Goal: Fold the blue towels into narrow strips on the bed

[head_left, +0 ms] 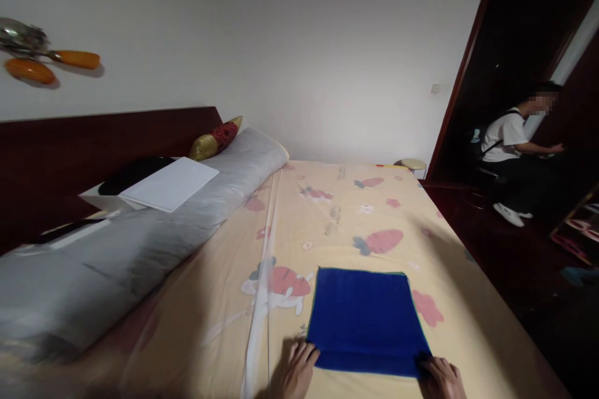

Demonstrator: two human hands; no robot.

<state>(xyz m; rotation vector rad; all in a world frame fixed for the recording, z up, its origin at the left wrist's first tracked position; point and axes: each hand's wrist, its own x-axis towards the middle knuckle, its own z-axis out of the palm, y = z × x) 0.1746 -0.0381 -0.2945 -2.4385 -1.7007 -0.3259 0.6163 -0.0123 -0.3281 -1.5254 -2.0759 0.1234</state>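
A blue square cloth (365, 318) with a thin green edge lies spread on the patterned bed sheet (337, 218). A darker strip runs along its near edge, where the cloth seems folded over or creased. My left hand (299, 368) is closed on the near left corner, fingertips pressed together on the fabric. At the near right corner my right hand (442, 377) has its fingers bent over the cloth, also closed on it. Both thumbs are mostly hidden.
A long grey bolster (154, 249) lies along the dark headboard (116, 131), with a white flat box (171, 184) and a red-gold pillow (218, 139) on or behind it. A stool (413, 164) stands past the bed. Another person (505, 137) sits by the doorway.
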